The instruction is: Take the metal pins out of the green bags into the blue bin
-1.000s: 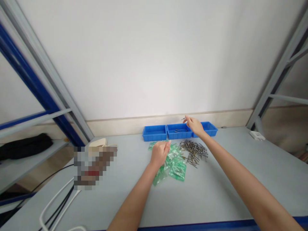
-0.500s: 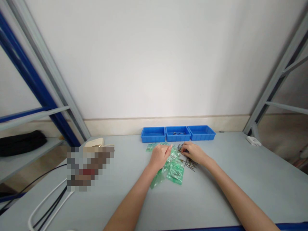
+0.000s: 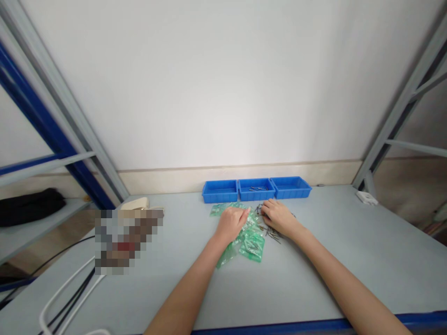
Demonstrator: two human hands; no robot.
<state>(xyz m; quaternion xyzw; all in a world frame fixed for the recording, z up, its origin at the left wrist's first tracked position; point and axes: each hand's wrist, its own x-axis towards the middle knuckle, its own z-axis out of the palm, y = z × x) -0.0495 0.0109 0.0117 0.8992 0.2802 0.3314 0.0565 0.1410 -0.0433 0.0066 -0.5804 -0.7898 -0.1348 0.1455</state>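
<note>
My left hand [image 3: 231, 224] is curled over several green plastic bags [image 3: 252, 246], its thumb pressed along the fingers. Whatever lies inside that closed hand is hidden. The bags hold slim pieces hard to make out. Just to the right, my right hand [image 3: 278, 217] bends its fingers down among loose thin metal pieces [image 3: 273, 235], which look like drill bits or pins. Its fingertips are closed together, and anything between them is too small to tell. Behind the hands stand three blue bins: a left bin [image 3: 220, 191], a middle bin [image 3: 256, 190] with a few slim metal pieces, and a right bin [image 3: 291, 187].
The grey table [image 3: 314, 288] meets a pale wall [image 3: 223, 93]. A cream-coloured object [image 3: 135, 204] sits at the left, beside a blurred-out patch. White cable [image 3: 66, 284] and black cables run along the left edge. A white object [image 3: 366, 198] lies far right.
The view has shifted slightly. My right hand has moved a little over the loose metal pieces, covering more of them. My left hand stays over the green bags.
</note>
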